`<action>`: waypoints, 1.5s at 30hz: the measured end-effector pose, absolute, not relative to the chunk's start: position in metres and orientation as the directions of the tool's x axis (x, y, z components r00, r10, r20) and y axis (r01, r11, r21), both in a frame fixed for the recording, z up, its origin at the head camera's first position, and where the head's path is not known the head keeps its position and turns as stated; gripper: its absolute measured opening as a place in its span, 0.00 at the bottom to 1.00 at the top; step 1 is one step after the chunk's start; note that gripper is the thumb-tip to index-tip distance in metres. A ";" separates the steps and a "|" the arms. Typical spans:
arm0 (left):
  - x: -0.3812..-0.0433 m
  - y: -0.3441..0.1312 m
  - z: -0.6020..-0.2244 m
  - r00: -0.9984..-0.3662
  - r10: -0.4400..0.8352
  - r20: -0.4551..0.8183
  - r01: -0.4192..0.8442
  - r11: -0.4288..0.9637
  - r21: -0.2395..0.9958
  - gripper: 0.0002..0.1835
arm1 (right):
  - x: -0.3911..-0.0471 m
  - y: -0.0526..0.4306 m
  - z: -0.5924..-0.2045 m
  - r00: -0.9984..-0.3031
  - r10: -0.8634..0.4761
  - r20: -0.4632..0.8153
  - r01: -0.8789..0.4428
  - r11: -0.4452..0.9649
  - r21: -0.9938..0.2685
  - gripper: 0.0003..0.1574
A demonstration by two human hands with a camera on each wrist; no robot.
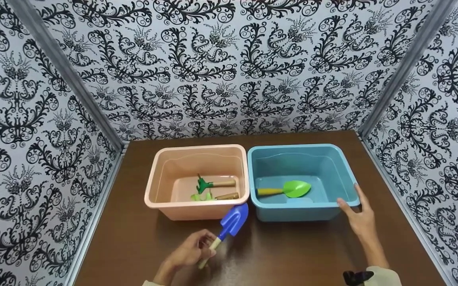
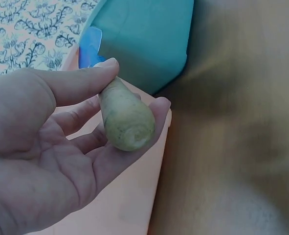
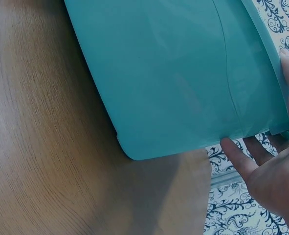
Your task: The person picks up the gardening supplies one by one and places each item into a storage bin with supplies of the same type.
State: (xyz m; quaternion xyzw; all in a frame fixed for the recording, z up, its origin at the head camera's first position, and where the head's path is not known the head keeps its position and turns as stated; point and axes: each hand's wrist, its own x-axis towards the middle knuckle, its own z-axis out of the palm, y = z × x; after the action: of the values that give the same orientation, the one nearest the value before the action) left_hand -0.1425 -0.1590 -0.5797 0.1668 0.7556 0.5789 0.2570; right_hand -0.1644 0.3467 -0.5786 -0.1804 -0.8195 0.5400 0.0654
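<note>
My left hand (image 1: 191, 249) pinches the pale wooden handle of a blue hand trowel (image 1: 233, 220). Its blade points up and away, near the front right corner of the peach tub (image 1: 197, 205). In the left wrist view, the rounded handle end (image 2: 132, 129) lies between thumb and fingers. At the front right corner of the blue tub (image 1: 300, 205), my right hand (image 1: 362, 218) rests with thumb and fingers spread against the rim and side. A green trowel (image 1: 296, 188) with a yellow handle lies inside that tub.
Within the peach tub are a small green hand rake (image 1: 205, 184) and a light green tool (image 1: 202, 196), partly hidden by the front wall, beside a wooden handle (image 1: 227, 196). Both tubs stand side by side on a brown table (image 1: 292, 254). Patterned walls (image 1: 213, 79) enclose the table.
</note>
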 end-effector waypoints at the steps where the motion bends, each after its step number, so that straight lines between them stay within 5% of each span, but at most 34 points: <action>1: -0.143 -0.158 -0.578 -0.811 0.551 -0.198 -0.046 0.277 0.960 0.16 | -0.164 0.347 -0.579 -0.926 0.366 -0.089 0.226 0.351 -0.909 0.57; 45: -0.176 -0.112 -0.530 -0.789 0.597 -0.145 0.099 0.356 0.929 0.14 | -0.166 0.348 -0.582 -0.927 0.372 -0.051 0.192 0.354 -0.915 0.56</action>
State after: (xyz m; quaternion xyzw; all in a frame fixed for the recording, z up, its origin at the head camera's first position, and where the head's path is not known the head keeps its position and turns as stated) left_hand -0.1759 -0.1117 -0.5301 0.2208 0.7882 0.5227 0.2381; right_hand -0.1660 0.3475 -0.5819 -0.1723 -0.8188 0.5414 0.0829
